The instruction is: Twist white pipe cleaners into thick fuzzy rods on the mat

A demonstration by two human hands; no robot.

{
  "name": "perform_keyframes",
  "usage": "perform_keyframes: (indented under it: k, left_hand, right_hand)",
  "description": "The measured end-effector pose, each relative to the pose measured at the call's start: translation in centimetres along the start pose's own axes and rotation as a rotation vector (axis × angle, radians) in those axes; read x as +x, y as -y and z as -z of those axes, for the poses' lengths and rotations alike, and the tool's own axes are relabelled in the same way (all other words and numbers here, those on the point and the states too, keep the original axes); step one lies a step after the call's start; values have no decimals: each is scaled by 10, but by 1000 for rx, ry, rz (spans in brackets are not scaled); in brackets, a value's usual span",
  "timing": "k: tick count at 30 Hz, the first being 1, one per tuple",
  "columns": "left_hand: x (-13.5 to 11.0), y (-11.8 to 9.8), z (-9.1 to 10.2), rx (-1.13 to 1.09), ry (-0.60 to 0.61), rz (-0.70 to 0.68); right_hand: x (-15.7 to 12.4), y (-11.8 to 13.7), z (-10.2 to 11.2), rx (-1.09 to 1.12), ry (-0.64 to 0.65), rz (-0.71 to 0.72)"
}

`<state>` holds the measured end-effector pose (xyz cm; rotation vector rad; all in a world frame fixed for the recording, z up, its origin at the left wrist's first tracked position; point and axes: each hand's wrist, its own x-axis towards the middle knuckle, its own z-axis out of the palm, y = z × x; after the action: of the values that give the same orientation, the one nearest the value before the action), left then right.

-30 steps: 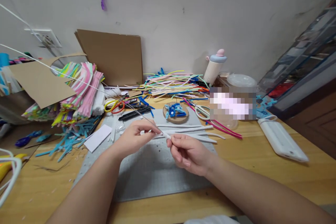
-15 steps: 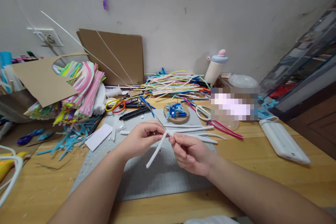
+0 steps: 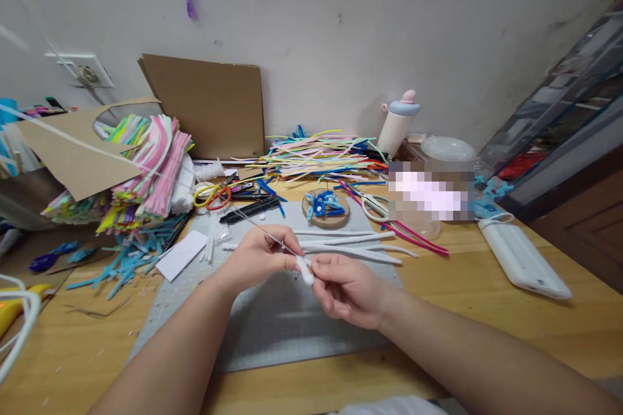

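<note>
Over the grey cutting mat [image 3: 272, 337], my two hands meet around a short, bent piece of white pipe cleaner [image 3: 305, 270]. My left hand [image 3: 265, 256] pinches it between thumb and fingers, with a thin wire [image 3: 253, 222] running out past the fingers to the upper left. From the other side, the thumb and fingertips of my right hand [image 3: 348, 288] are closed on the pipe cleaner's right side. Just behind the hands, several loose white pipe cleaners [image 3: 360, 243] lie on the mat. How the wire joins the pipe cleaner is hidden by my fingers.
Beyond the mat's middle sits a round wooden disc [image 3: 324, 222] bearing blue pieces. Scissors [image 3: 374, 207], a heap of coloured pipe cleaners [image 3: 316, 159] and a bottle [image 3: 396, 130] stand behind. Bundled pipe cleaners [image 3: 160, 168] fill the left; a white device [image 3: 525, 259] lies right.
The pipe cleaner's free end, which hung toward the lower left, is now bent in close to my fingertips. The wire has swung lower to the left. Both hands stay together.
</note>
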<state>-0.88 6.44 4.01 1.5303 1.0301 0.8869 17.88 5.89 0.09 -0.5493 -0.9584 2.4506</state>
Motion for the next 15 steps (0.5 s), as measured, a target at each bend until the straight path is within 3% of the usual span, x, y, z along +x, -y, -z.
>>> perform_keyframes:
  k: [4,8,15]
  left_hand:
    - [0,3,-10,-263,91,40]
    - [0,5,-20,-393,-45,-69]
    - [3,4,-6,164,-90,-205]
  right_hand:
    - [2,-7,-5,-223,-126,146]
    - [3,-10,-6,-223,-131,126]
    - [-1,0,-5,-49,-32,122]
